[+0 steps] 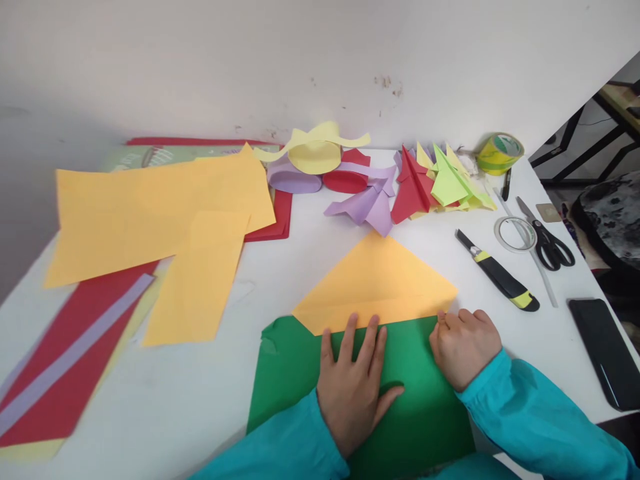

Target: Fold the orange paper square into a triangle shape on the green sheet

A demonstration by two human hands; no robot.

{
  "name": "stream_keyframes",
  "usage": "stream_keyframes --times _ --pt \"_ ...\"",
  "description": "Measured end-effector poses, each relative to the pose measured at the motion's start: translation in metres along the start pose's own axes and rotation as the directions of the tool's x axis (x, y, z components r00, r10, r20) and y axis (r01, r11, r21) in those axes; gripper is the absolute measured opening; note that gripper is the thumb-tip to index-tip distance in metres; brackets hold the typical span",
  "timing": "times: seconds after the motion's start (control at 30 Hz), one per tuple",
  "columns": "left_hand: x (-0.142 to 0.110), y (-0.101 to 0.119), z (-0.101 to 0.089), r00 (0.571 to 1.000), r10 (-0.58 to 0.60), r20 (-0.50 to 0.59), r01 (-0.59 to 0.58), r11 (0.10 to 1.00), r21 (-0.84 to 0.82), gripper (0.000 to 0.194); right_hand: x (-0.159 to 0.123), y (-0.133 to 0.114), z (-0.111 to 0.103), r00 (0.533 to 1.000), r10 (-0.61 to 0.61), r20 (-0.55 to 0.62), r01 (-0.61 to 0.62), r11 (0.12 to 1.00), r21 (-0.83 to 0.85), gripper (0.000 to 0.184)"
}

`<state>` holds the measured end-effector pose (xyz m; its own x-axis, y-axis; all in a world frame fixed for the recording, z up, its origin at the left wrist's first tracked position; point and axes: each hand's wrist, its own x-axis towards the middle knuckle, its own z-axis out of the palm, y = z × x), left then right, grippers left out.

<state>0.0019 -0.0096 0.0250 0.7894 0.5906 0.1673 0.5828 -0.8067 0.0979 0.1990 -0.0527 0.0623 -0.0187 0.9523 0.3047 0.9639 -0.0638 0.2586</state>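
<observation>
A folded orange sheet of paper [377,280], pointed at its far end, lies on the table with its near edge over a green sheet [415,387]. My left hand [353,380] is spread flat on the green sheet, its fingertips at the near edge of the orange paper. My right hand [465,347] is closed, fingers curled, with a fingertip touching the orange paper's right corner. Whether anything is inside those curled fingers is hidden. The green sheet's far left corner is creased.
Orange sheets [150,217] and a red strip [85,353] lie left. Paper rings [315,157] and folded planes [413,183] stand along the wall. Rightward are a utility knife [500,273], scissors [547,243], clear tape [515,233], yellow tape [500,152] and a phone [605,350].
</observation>
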Motion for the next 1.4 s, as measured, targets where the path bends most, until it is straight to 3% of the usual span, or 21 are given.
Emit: stream_keyframes --times 0.4,0.7,0.77,0.93,1.13,1.4 --pt "0.002 0.000 -0.002 1.000 0.004 -0.013 -0.004 1.000 0.003 0.071 0.001 0.006 -0.001 1.000 0.013 0.022 -0.013 1.000 0.022 0.031" --pt "0.014 -0.008 -0.001 0.999 0.046 0.016 -0.046 0.999 0.007 0.073 0.007 0.010 0.008 0.998 0.032 -0.057 -0.034 0.999 -0.039 0.026" --pt "0.014 -0.009 0.000 0.999 0.048 0.019 -0.048 0.999 0.015 0.073 0.007 0.002 0.009 0.998 0.006 -0.070 -0.005 1.000 0.021 0.021" --pt "0.012 -0.008 0.004 0.998 0.047 0.033 -0.049 0.997 0.055 0.067 0.003 -0.023 0.015 0.984 -0.176 -0.036 0.179 0.962 0.207 0.039" --pt "0.010 -0.007 0.009 0.995 0.093 0.041 -0.096 0.992 0.083 0.068 0.001 -0.025 0.022 0.979 -0.196 -0.051 0.203 0.951 0.234 0.036" --pt "0.010 -0.005 0.001 0.996 0.090 0.023 -0.091 0.993 0.070 0.062 0.005 -0.027 0.018 0.974 -0.218 -0.057 0.225 0.948 0.224 0.035"
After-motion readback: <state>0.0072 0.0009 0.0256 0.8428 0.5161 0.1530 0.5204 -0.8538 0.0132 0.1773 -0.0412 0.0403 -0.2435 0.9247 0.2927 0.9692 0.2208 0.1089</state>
